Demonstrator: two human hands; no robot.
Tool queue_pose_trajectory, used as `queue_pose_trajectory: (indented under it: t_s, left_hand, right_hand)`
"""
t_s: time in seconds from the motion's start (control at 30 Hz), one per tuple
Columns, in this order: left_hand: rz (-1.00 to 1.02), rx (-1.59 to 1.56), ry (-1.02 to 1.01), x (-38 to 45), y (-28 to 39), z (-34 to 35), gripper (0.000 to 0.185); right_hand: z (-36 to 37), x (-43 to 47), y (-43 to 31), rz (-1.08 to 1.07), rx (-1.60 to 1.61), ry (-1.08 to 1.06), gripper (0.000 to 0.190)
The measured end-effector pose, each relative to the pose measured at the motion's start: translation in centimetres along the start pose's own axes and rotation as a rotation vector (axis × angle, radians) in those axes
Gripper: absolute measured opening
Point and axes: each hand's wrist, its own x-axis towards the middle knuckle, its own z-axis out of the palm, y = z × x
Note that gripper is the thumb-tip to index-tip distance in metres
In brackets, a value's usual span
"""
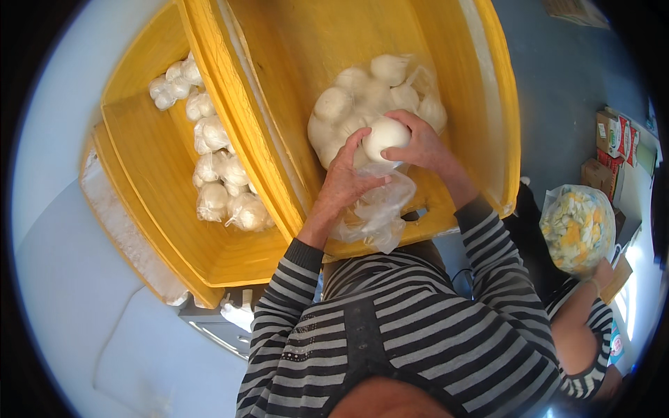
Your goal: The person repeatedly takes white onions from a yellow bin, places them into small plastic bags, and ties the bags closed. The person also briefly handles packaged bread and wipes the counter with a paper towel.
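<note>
A round white steamed bun is between my two hands, over the mouth of a clear plastic bag. My right hand grips its right side, with the thumb across the front. My left hand has fingertips against the left side, and its thumb lies at the loose plastic below. Several more white buns fill a clear bag underneath, inside a deep yellow box. The bag's open end spills towards me over the box's near wall.
Left of this box stands a second yellow box with several small bags of white buns. A whitish slab edges it. At right, another person's hand is by a bag of yellow and white pieces. Cartons stand beyond.
</note>
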Motion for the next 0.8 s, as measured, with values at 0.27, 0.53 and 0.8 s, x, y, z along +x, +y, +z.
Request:
queue_pose_trajectory:
  t_s: [0.27,0.53,0.8]
  left_hand:
    - [-0.044,0.289,0.182,1.4,2.3,-1.5,0.079]
    - [-0.37,-0.754,0.157,1.1,-1.2,-2.6,0.085]
    - [-0.437,-0.904,0.083,1.7,-1.6,-2.9,0.08]
  right_hand:
    - [0.7,2.6,-1.6,0.228,0.427,-0.179,0.054]
    - [-0.3,15.2,12.7,-0.008,-0.703,0.452,0.049]
    - [-2.3,15.1,6.6,0.201,-0.852,0.292,0.067]
